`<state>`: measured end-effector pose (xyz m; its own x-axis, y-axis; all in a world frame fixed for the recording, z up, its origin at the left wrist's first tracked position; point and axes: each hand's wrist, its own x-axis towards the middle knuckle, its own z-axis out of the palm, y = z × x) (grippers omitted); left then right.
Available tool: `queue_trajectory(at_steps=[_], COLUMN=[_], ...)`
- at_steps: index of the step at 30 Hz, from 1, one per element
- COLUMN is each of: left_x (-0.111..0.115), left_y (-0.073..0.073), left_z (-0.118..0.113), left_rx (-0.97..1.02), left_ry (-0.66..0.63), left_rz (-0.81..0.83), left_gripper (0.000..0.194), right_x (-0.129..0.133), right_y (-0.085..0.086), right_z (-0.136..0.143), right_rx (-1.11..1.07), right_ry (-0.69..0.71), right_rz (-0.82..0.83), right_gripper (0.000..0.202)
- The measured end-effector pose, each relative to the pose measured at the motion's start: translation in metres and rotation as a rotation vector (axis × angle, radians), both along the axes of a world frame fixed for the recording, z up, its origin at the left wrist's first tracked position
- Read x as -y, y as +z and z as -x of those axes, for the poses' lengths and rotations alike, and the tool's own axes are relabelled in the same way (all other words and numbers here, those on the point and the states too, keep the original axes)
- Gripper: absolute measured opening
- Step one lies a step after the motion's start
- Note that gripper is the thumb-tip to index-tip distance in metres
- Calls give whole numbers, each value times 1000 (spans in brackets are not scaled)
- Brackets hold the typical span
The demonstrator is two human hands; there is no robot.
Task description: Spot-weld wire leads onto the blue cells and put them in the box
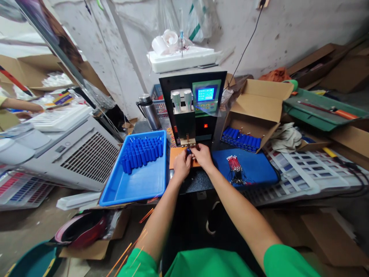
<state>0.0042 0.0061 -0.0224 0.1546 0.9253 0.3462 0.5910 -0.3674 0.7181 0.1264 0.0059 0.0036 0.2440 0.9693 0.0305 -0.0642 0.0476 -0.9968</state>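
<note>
Fingertips (185, 154) of the left hand (181, 165) and right hand (203, 156) nearly meet, curled closely around one small blue cylinder (189, 150) at the foot of the machine (185, 125), under its metal prongs (188, 137); which fingers press it is too small to tell. An orange board (173, 154) lies beneath the hands, in front of the machine. Left of the machine, a blue tray (138, 188) holds standing rows of blue cylinders (142, 154), and a steel flask (151, 113) stands nearer the machine's side. Right of the machine, a cardboard box (256, 100) holds more cylinders (240, 139). Red-and-black wires (235, 165) lie on a blue pad (258, 165), right of the machine and nearer the person.
</note>
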Motion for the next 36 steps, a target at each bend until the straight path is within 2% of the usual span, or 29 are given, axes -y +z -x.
queue_trajectory(at_steps=[9,18,23,26,29,31,33,36], left_x=[-2,-3,-2,-1,1,3,3,0], left_y=[2,8,7,5,4,5,6,9], left_z=[-1,-1,-1,0,2,3,2,-3], left_rx=[197,214,212,195,149,94,40,-11], left_ry=[-55,-107,-101,-107,-134,-173,-214,-265], left_rz=[47,65,49,59,39,3,-54,-148], left_gripper=[19,19,21,21,21,20,21,23], right_x=[-4,1,5,16,33,43,48,48], right_y=[-5,-6,-7,-3,8,17,26,33], right_z=[-1,-2,-4,-11,-24,-33,-39,-43], right_rx=[26,-7,3,194,551,799,1006,1180], right_ry=[6,37,71,37,-104,-135,-73,57], right_rz=[1,16,37,-9,-218,-361,-446,-470], right_gripper=[24,37,33,26,16,19,27,30])
